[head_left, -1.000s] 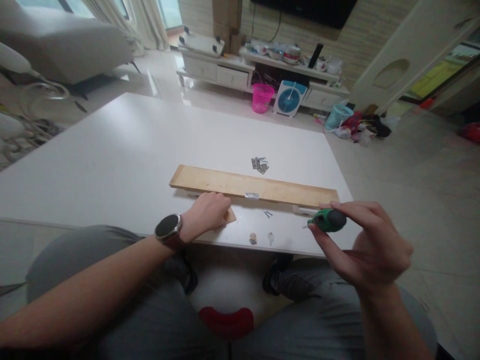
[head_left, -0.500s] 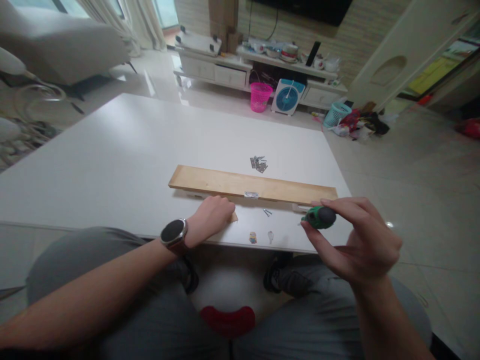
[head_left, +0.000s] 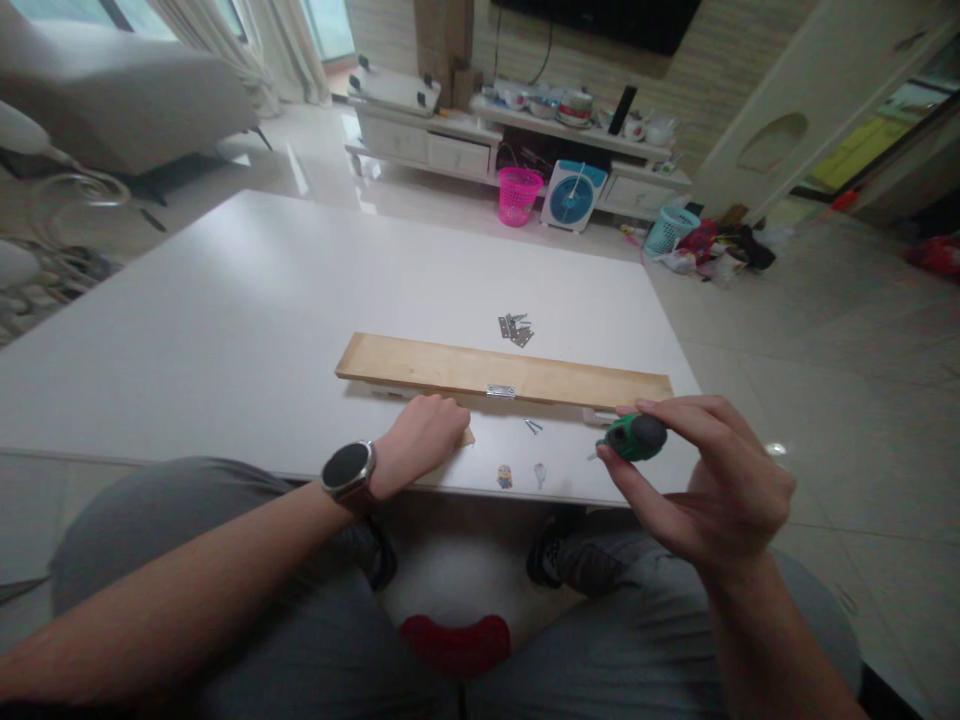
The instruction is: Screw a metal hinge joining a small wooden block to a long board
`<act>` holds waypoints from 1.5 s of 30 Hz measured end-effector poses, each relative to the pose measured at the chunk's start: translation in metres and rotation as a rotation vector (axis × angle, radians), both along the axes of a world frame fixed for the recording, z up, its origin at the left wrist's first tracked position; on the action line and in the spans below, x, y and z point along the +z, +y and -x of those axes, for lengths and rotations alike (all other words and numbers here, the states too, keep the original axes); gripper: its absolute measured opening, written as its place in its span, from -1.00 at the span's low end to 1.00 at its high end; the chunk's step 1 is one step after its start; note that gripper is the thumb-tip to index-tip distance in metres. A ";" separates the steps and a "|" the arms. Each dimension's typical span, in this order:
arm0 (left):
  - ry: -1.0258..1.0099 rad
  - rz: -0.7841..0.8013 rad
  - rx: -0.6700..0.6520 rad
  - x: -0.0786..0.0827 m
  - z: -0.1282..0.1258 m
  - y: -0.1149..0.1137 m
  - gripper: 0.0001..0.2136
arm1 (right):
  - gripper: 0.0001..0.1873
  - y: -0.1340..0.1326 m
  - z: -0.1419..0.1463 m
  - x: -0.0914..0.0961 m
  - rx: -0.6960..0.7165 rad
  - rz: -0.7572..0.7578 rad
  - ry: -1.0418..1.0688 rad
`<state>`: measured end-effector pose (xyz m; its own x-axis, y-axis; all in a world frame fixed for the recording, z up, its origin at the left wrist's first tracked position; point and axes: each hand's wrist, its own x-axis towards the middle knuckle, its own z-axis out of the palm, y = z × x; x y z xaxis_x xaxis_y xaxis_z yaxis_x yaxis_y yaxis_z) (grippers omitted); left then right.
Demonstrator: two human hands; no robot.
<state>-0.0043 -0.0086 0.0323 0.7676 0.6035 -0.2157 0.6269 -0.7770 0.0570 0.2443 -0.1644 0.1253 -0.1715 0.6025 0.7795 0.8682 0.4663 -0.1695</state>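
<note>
My right hand [head_left: 724, 480] pinches a green screwdriver [head_left: 631, 438] with a dark rounded handle end, between thumb and fingers above the table's front right. Its thin tip points left and down. My left hand [head_left: 427, 432], with a watch on the wrist, is closed at the table's front edge; a corner of a small tan piece of wood [head_left: 469, 438] shows beneath its fingers, the rest hidden. Behind both hands lies a long wooden board [head_left: 450, 366], raised on white supports. A metal hinge [head_left: 501, 391] sits at its front edge. Two screws [head_left: 533, 426] lie in front of it.
The white table [head_left: 225, 300] also bears a pile of hinges and screws [head_left: 516, 329] behind the board. Two small stickers, a yellow figure [head_left: 505, 477] and a pale one [head_left: 540, 475], are near its front edge. Beyond stand a pink basket [head_left: 519, 196] and a fan [head_left: 574, 195].
The screwdriver and my right hand have shifted slightly to the left. My left hand stays in place; the whole view has moved a little.
</note>
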 end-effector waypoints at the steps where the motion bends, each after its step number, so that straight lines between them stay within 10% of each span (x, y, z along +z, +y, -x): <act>1: 0.002 0.000 -0.002 0.000 0.000 0.000 -0.77 | -0.36 0.000 0.000 0.000 -0.005 0.003 -0.002; 45: -0.042 0.003 -0.008 0.003 0.000 -0.002 -0.76 | -0.39 -0.001 0.003 0.001 0.000 0.009 -0.034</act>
<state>-0.0040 -0.0101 0.0351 0.7806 0.5971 -0.1848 0.6180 -0.7816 0.0851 0.2413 -0.1653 0.1268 -0.1971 0.6099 0.7676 0.8737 0.4644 -0.1447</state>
